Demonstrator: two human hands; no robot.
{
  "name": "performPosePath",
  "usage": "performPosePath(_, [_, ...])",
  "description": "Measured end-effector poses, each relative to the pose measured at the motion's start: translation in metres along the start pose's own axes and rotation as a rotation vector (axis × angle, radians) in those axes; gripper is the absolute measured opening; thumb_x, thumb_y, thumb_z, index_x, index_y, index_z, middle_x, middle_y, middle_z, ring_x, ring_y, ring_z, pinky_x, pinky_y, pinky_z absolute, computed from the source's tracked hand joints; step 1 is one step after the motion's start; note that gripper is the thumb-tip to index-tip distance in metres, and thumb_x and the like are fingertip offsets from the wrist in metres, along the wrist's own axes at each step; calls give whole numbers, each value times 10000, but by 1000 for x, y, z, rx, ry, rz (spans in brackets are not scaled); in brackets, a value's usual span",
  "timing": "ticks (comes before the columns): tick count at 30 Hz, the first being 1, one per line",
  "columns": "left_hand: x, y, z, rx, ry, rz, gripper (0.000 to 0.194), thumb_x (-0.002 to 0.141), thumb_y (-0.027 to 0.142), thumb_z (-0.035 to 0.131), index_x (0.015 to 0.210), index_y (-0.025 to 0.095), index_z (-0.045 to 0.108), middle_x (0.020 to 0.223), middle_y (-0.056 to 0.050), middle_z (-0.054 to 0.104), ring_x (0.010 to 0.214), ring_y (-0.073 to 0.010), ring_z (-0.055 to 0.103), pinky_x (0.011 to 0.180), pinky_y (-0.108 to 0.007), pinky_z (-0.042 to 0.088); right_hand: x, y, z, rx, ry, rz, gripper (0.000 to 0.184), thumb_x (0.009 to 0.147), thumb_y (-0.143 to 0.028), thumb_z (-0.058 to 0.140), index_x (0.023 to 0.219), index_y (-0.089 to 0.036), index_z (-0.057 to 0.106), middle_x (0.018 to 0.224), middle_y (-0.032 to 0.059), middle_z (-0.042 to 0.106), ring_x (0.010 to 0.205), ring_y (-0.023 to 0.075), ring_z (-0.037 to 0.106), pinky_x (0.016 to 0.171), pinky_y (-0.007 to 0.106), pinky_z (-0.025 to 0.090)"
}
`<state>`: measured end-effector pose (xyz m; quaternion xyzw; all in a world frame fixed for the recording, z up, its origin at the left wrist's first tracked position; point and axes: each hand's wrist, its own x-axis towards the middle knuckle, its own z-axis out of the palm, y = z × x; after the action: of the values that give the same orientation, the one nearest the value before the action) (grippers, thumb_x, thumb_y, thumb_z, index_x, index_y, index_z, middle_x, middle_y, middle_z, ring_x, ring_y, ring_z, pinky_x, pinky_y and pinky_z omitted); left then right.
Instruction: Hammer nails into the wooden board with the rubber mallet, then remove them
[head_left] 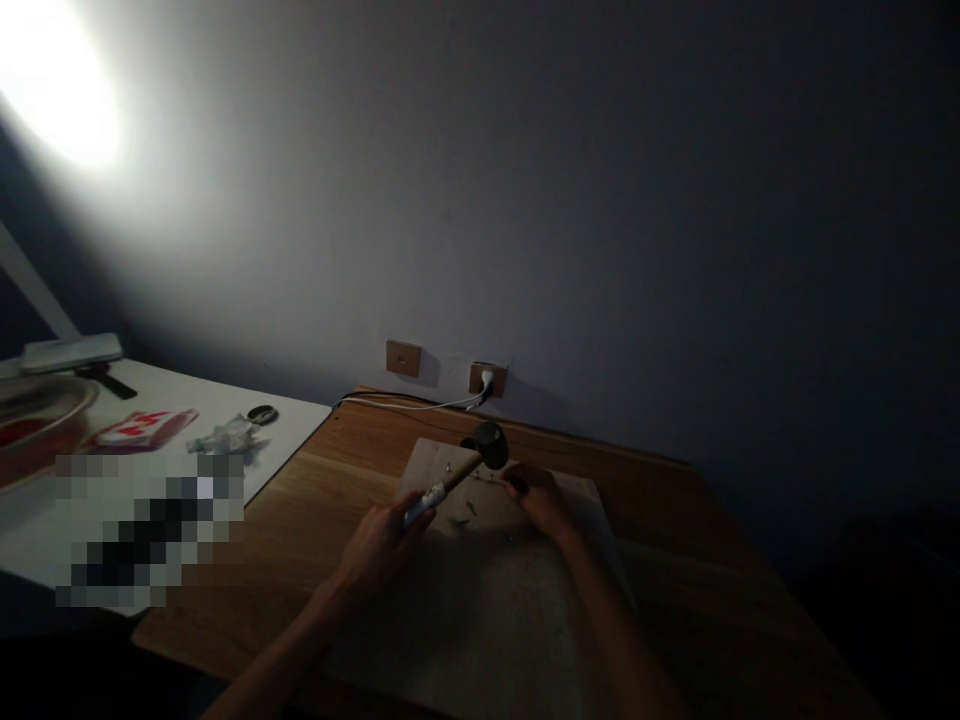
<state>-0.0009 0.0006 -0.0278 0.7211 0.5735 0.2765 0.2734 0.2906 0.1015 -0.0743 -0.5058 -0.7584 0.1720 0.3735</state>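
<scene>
Dark rubber mallet (469,465), likely head-heavy, gripped at its taped handle end by left hand (382,545); right hand (541,500) narrow at pale board (450,640), anything held too small to tell.

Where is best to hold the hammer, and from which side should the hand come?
Likely low on the hammer's wooden handle, at the white-taped end, coming from the near side, as the left hand does: that end points toward the person, and the dark head sits far away.
</scene>
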Motion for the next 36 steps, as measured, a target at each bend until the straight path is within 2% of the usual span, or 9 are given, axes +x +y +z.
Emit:
performPosePath(4, [-1,-1,0,9,0,-11,401,984,469,431,1169,219,685,776,-42,710,697,-199,692,593,-223,368,-1,1,0,13,2,14,193,768,-174,601,883,-245,738,842,32,758,790,215,702,765,338,540])
performPosePath(8, [-1,0,0,9,-2,-8,398,993,475,429,1173,225,680,779,-39,715,711,-201,697,604,-220,374,-1,-1,-1,37,2,40,312,762,-189,613,1059,-246,692,803,10,734,725,196,685,701,308,525])
performPosePath(13, [1,2,-2,21,-38,-18,393,995,456,430,1193,219,673,792,-52,720,739,-203,700,598,-211,370,0,-2,1,66,-3,72,406,736,-188,625,1137,-244,636,743,-19,702,673,188,668,658,294,511])
performPosePath(17, [3,4,-1,43,-71,-8,375,991,438,437,1185,221,673,798,-47,718,737,-200,694,603,-217,367,0,-1,2,68,8,98,433,733,-200,637,1164,-232,622,729,-19,694,671,202,664,663,309,507])
performPosePath(22, [8,9,5,61,-77,11,348,993,441,439,1129,227,677,833,-49,729,781,-205,707,625,-229,373,-1,-5,3,65,16,140,361,758,-212,667,1117,-214,639,783,20,718,726,216,679,710,327,517])
performPosePath(26, [16,15,9,131,-103,47,287,981,391,462,1095,242,679,901,-58,752,829,-215,718,650,-241,384,0,-5,-13,107,-5,161,539,677,-195,766,1195,-231,622,1011,53,745,915,227,702,807,327,539])
performPosePath(29, [19,18,9,186,-137,37,274,968,384,482,1107,259,683,919,-62,758,842,-228,721,643,-246,382,-3,-1,-38,117,-33,218,674,637,-163,782,1280,-216,587,1063,64,727,895,206,702,792,319,552])
performPosePath(33, [19,16,5,141,-106,55,309,987,416,449,1087,238,681,872,-54,745,803,-207,710,637,-236,377,-19,-11,-61,84,-73,259,456,690,-189,749,1136,-193,653,973,57,715,875,204,683,784,321,539])
performPosePath(36, [21,11,3,72,-56,64,381,989,458,431,1167,222,671,829,-41,724,749,-193,689,634,-232,384,-35,-37,-53,37,-234,172,282,765,-233,710,1043,-193,679,985,66,715,888,202,671,792,308,515])
